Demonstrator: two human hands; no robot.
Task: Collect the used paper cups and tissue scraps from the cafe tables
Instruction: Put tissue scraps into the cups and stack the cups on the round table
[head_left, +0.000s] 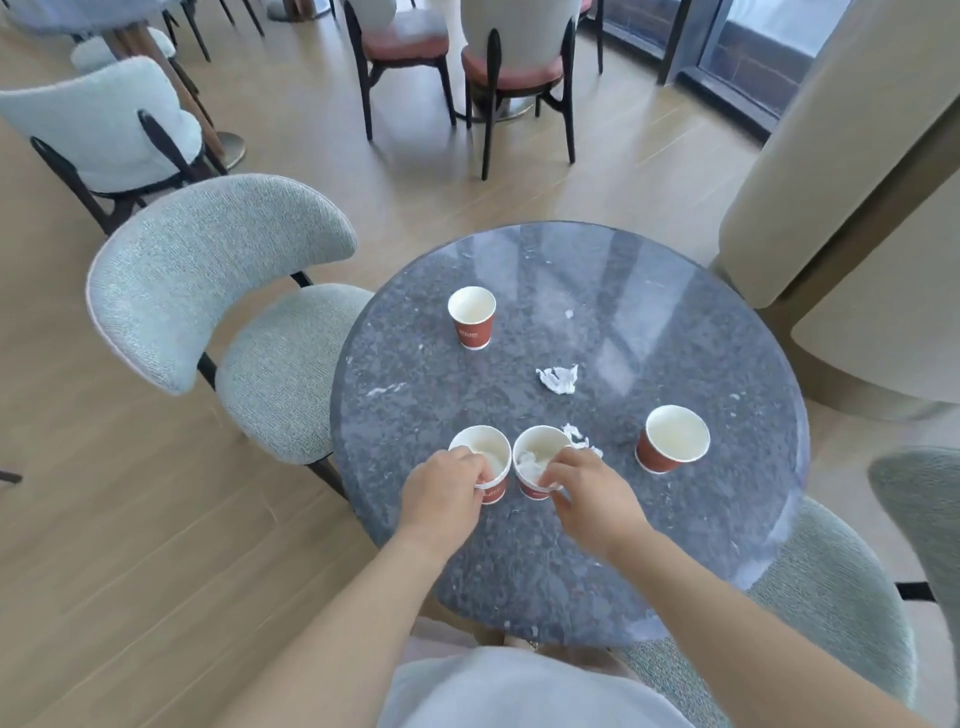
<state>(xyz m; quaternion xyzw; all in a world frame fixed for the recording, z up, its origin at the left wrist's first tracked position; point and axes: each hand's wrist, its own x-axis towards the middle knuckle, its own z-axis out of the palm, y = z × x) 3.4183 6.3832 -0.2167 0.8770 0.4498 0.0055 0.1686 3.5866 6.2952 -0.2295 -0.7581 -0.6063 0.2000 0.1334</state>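
Observation:
Several red paper cups stand on a round grey stone table. My left hand grips the rim of the near left cup. Beside it, my right hand grips the rim of a second cup with crumpled tissue inside. A third cup stands to the right and a fourth cup at the far side. One tissue scrap lies mid-table, another tissue scrap sits just behind my right hand. Small white tissue bits are scattered over the top.
A grey upholstered chair stands left of the table and another grey chair at the near right. More chairs stand on the wooden floor behind. A beige curved column rises at the right.

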